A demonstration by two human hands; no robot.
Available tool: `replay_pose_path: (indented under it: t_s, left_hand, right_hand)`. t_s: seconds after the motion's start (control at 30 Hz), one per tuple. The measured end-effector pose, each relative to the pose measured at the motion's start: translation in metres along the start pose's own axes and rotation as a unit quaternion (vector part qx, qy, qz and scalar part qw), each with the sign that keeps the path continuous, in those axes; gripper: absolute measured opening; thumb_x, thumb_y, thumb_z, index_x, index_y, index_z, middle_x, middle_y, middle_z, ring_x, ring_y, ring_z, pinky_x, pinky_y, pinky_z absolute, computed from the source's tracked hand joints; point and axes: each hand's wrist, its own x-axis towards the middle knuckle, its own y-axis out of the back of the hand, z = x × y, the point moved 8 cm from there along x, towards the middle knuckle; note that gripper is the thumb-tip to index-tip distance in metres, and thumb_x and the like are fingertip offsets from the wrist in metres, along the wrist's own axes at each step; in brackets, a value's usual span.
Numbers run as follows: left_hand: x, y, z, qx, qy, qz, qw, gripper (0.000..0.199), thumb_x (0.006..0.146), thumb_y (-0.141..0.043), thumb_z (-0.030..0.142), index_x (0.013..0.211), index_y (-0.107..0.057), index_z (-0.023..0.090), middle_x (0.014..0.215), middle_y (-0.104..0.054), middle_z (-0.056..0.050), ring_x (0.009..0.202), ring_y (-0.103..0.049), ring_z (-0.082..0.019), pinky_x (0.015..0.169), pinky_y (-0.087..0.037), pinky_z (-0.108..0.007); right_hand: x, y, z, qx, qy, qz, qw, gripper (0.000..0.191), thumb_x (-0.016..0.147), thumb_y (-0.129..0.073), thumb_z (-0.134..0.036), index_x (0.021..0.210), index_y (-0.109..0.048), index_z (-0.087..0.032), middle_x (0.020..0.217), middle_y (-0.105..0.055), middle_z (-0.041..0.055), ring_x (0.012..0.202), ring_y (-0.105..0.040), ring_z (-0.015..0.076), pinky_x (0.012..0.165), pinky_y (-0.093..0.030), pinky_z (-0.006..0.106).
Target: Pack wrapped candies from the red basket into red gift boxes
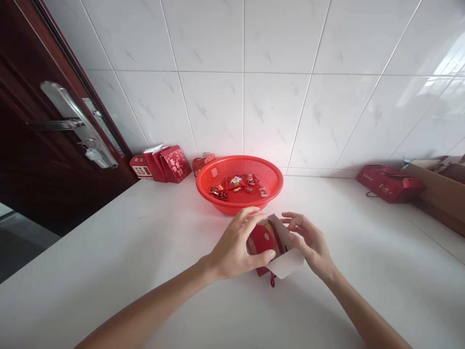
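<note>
A small red paper candy box [266,242] stands on the white table with its top open and its pale inside showing. My left hand [240,245] holds its left side, thumb toward me and fingers over the far edge. On the other side, my right hand [307,240] has its thumb against the pale right flap [286,264], with fingers bent behind it. Red and yellow items [275,233] show inside the box, partly hidden. A dark red tassel or cord [272,279] hangs at its near side. Just beyond my hands sits a red plastic basket [240,208] holding several wrapped candies [236,181] and a peanut [237,189].
Several red gift boxes [175,164] stand at the back left by the tiled wall. A red box [388,183] lies at the back right, beside a brown cardboard carton [434,186]. A dark wooden door [32,160] with a metal handle borders the table's left.
</note>
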Motion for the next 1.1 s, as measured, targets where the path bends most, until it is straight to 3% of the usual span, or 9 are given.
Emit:
replay_pose_path:
  t_s: [0.13, 0.27, 0.33, 0.43, 0.57, 0.73, 0.87, 0.97, 1.1]
  left_hand:
    - [0.002, 0.007, -0.006, -0.064, 0.023, 0.033, 0.997, 0.042, 0.095, -0.055, 0.037, 0.133, -0.052, 0.019, 0.124, -0.063, -0.012, 0.104, -0.064, -0.023, 0.096, -0.054, -0.040]
    - [0.005, 0.005, -0.024, -0.152, 0.109, 0.017, 0.982, 0.032, 0.100, -0.047, 0.040, 0.121, -0.061, 0.020, 0.126, -0.065, -0.011, 0.117, -0.063, -0.024, 0.099, -0.053, -0.040]
    - [0.006, -0.003, -0.032, -0.199, 0.149, -0.033, 0.968, 0.039, 0.093, -0.060, 0.044, 0.125, -0.060, 0.022, 0.135, -0.062, -0.012, 0.126, -0.060, -0.027, 0.106, -0.050, -0.043]
    - [0.002, -0.021, -0.040, -0.259, 0.206, -0.131, 0.934, 0.067, 0.081, -0.076, 0.047, 0.140, -0.052, 0.025, 0.153, -0.049, -0.013, 0.138, -0.051, -0.032, 0.113, -0.044, -0.049]
    - [-0.002, -0.030, -0.043, -0.282, 0.228, -0.190, 0.912, 0.093, 0.072, -0.083, 0.048, 0.151, -0.041, 0.024, 0.159, -0.042, -0.016, 0.143, -0.044, -0.034, 0.115, -0.041, -0.051]
    - [-0.002, -0.027, -0.043, -0.274, 0.245, -0.197, 0.909, 0.080, 0.074, -0.081, 0.050, 0.143, -0.051, 0.020, 0.139, -0.059, -0.014, 0.117, -0.062, -0.027, 0.096, -0.051, -0.038]
    - [0.004, -0.024, -0.044, -0.301, 0.258, -0.166, 0.903, 0.059, 0.084, -0.064, 0.062, 0.121, -0.065, 0.016, 0.108, -0.068, -0.008, 0.088, -0.060, -0.018, 0.073, -0.045, -0.028]
    - [0.004, -0.030, -0.051, -0.339, 0.290, -0.154, 0.881, 0.051, 0.086, -0.056, 0.064, 0.095, -0.068, 0.015, 0.076, -0.060, 0.000, 0.066, -0.047, -0.012, 0.061, -0.034, -0.026]
    - [0.002, -0.036, -0.066, -0.330, 0.326, -0.136, 0.876, 0.043, 0.073, -0.067, 0.058, 0.066, -0.051, 0.018, 0.058, -0.039, 0.007, 0.055, -0.029, -0.009, 0.055, -0.022, -0.026]
  right_hand:
    - [0.001, 0.000, -0.002, 0.015, -0.010, -0.041, 0.999, 0.019, 0.093, -0.063, -0.042, 0.088, -0.063, -0.024, 0.126, -0.066, 0.0098, 0.113, -0.066, 0.0271, 0.096, -0.054, 0.042]
    - [0.005, 0.003, -0.003, 0.026, -0.012, -0.065, 0.997, 0.018, 0.089, -0.068, -0.042, 0.087, -0.066, -0.024, 0.119, -0.070, 0.0090, 0.119, -0.063, 0.0285, 0.097, -0.053, 0.040]
    - [0.006, 0.005, -0.001, 0.036, -0.019, -0.074, 0.996, 0.018, 0.087, -0.069, -0.042, 0.087, -0.067, -0.024, 0.119, -0.071, 0.0092, 0.116, -0.064, 0.0288, 0.097, -0.054, 0.041]
    - [0.007, 0.005, 0.002, 0.057, -0.036, -0.102, 0.993, 0.020, 0.085, -0.071, -0.043, 0.087, -0.069, -0.024, 0.123, -0.070, 0.0096, 0.113, -0.066, 0.0296, 0.097, -0.054, 0.044]
    - [0.006, 0.000, 0.003, 0.086, -0.060, -0.149, 0.983, 0.019, 0.084, -0.072, -0.043, 0.089, -0.071, -0.024, 0.125, -0.071, 0.0093, 0.120, -0.064, 0.0311, 0.101, -0.052, 0.048]
    - [0.006, -0.003, 0.000, 0.092, -0.073, -0.162, 0.980, 0.023, 0.082, -0.074, -0.045, 0.090, -0.070, -0.024, 0.124, -0.071, 0.0097, 0.117, -0.065, 0.0317, 0.100, -0.052, 0.050]
    - [0.006, -0.005, -0.001, 0.097, -0.067, -0.169, 0.979, 0.022, 0.082, -0.074, -0.043, 0.093, -0.070, -0.024, 0.123, -0.071, 0.0094, 0.114, -0.066, 0.0299, 0.099, -0.052, 0.048]
    - [0.005, -0.009, -0.002, 0.096, -0.065, -0.179, 0.977, 0.019, 0.084, -0.074, -0.040, 0.094, -0.069, -0.025, 0.125, -0.070, 0.0092, 0.118, -0.064, 0.0295, 0.100, -0.051, 0.046]
    - [0.004, -0.015, -0.007, 0.098, -0.054, -0.179, 0.977, 0.020, 0.085, -0.073, -0.040, 0.097, -0.068, -0.025, 0.124, -0.070, 0.0083, 0.116, -0.065, 0.0280, 0.101, -0.051, 0.045]
